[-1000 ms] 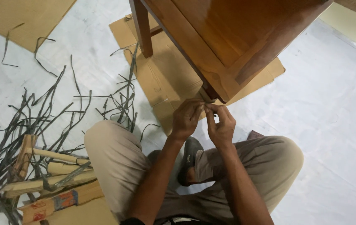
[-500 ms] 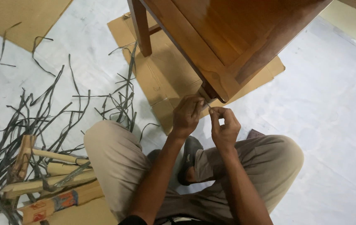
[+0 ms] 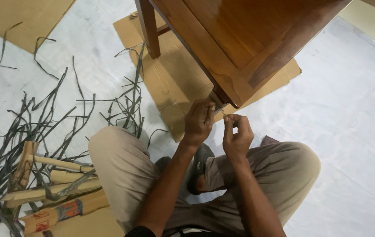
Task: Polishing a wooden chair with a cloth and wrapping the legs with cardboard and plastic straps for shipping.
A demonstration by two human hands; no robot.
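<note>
Just beyond the fingertips stands the corner leg (image 3: 219, 97) of the wooden table (image 3: 240, 39). The left hand (image 3: 199, 120) presses closed against it; the right hand (image 3: 236, 134) pinches a thin strip (image 3: 220, 110), fingers narrow. It looks light, limp and slippery, best gripped near its end.

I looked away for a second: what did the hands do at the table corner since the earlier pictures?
The right hand drew back from the left hand, toward the body, opening a gap; a thin strip now shows between them, pinched in the right fingers. The left hand stayed pressed at the wooden table corner. Cardboard, cut strips and legs are unchanged.
</note>
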